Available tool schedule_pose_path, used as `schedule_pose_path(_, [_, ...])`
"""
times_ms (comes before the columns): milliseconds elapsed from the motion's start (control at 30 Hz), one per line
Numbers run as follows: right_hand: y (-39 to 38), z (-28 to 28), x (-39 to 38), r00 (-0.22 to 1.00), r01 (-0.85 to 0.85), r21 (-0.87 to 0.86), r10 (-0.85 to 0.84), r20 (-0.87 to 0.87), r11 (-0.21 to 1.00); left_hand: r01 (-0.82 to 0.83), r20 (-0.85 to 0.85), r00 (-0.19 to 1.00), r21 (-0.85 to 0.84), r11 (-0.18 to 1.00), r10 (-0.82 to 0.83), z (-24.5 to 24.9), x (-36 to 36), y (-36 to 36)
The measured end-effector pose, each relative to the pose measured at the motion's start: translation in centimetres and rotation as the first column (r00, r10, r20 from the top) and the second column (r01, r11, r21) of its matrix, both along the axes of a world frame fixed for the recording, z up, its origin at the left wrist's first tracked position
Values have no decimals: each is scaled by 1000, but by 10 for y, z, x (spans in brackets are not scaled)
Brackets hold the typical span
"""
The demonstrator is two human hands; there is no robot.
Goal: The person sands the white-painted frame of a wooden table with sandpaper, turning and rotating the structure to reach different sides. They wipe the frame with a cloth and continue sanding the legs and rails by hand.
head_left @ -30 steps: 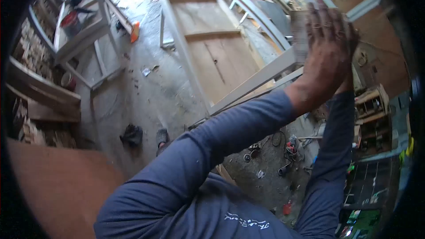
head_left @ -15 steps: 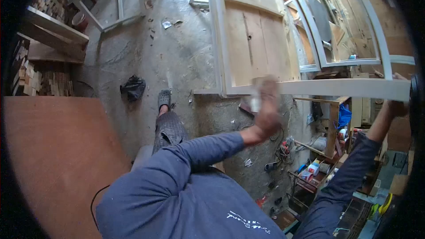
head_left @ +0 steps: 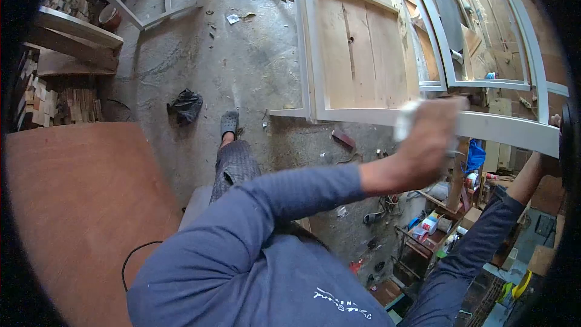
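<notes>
My left hand (head_left: 431, 139) is blurred by motion at the white wooden rail (head_left: 357, 115), with its fingers against the rail. A pale, smeared object (head_left: 407, 120) shows at its left side, too blurred to name. At the far right, my right hand (head_left: 549, 160) grips the rail's end, a fingertip showing above it and the rest below. Part of this hand is lost in the dark image edge. The rail borders a pale plank panel (head_left: 366, 54) set in the white frame.
More white frames stand at upper right (head_left: 526, 30) and upper left (head_left: 145, 21). A reddish-brown sheet (head_left: 78, 200) lies at left. On the floor are a black plastic bag (head_left: 185, 107) and a dark red block (head_left: 343, 138). A cluttered rack (head_left: 423, 236) stands at lower right.
My left hand has moved right along the rail with the pale object. My right hand stays at the rail's end. The dark red block on the floor is now uncovered.
</notes>
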State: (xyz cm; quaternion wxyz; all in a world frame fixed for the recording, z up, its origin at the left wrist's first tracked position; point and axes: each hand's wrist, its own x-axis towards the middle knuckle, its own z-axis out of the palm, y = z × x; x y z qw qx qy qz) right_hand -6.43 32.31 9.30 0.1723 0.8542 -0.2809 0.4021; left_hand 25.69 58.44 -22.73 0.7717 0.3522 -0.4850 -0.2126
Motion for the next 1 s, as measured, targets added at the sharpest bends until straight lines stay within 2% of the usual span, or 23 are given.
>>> schedule_pose_path(100, [3,-7,1,1000,2,11,-2,10,1000,286,109,953,-25,958,-282,24,47,-3])
schedule_pose_path(167, [8,-12,2,999,-19,24,19,32,1000,327,163,928,68,943,-334,-60,54,-7])
schedule_pose_path(200, [12,-13,0,998,-39,35,37,48,999,285,155,937,181,941,-314,-109,53,-2])
schedule_pose_path(267, [22,-14,-2,991,-102,83,94,96,991,335,162,873,485,808,-460,-206,80,10])
schedule_pose_path(300, [24,-14,-2,982,-149,118,133,133,982,208,370,793,583,785,-485,-266,89,5])
schedule_pose_path(333, [27,-15,-1,975,-184,149,162,151,972,282,288,776,637,717,-562,-261,105,3])
schedule_pose_path(367, [29,-15,1,972,-214,160,194,132,964,435,312,654,590,680,-689,-232,112,-10])
schedule_pose_path(400, [37,-12,8,984,-179,112,180,-4,978,568,362,514,536,625,-777,-187,120,-31])
schedule_pose_path(433, [45,-9,16,977,-158,51,164,-136,986,591,403,528,458,664,-747,-128,112,-37])
schedule_pose_path(467, [53,-5,25,955,-155,-13,146,-257,988,704,373,550,274,655,-747,-41,117,-40])
schedule_pose_path(500, [85,-15,71,943,-93,-66,67,-326,993,716,267,692,-131,686,-671,3,91,-44])
schedule_pose_path(533, [93,-14,72,949,-62,-37,47,-313,997,630,168,766,-392,670,-621,52,89,-37])
schedule_pose_path(600, [109,-11,73,957,1,21,5,-289,1000,679,173,729,-300,670,-662,42,84,-46])
schedule_pose_path(633, [127,-26,119,945,25,-35,-35,-327,999,703,177,709,-254,664,-683,30,78,-50])
schedule_pose_path(667, [137,-37,146,945,51,-56,-66,-319,997,738,226,666,-62,672,-711,-18,84,-46])
schedule_pose_path(700, [140,-41,160,953,79,-65,-95,-288,995,858,11,495,149,491,-869,-69,100,-42])
schedule_pose_path(733, [143,-44,171,960,113,-74,-128,-248,991,851,-36,487,243,465,-873,-120,118,-34])
schedule_pose_path(767, [149,-49,182,962,152,-80,-166,-216,985,895,-347,324,414,166,-880,-204,125,-21])
schedule_pose_path(833, [157,-53,188,959,223,-64,-231,-164,973,966,-744,149,250,-66,-651,-187,141,-33])
schedule_pose_path(867, [155,-55,187,958,249,-72,-256,-128,966,908,-350,277,399,125,-895,-179,141,-42])
schedule_pose_path(933, [152,-60,193,974,221,-65,-224,-37,973,857,269,392,241,456,-879,-121,131,-58])
schedule_pose_path(967, [151,-63,196,979,205,-64,-205,8,977,904,259,364,131,406,-895,-53,123,-67])
schedule_pose_path(1000, [148,-61,202,976,219,-79,-220,-3,973,864,250,502,-179,470,-828,10,107,-80])
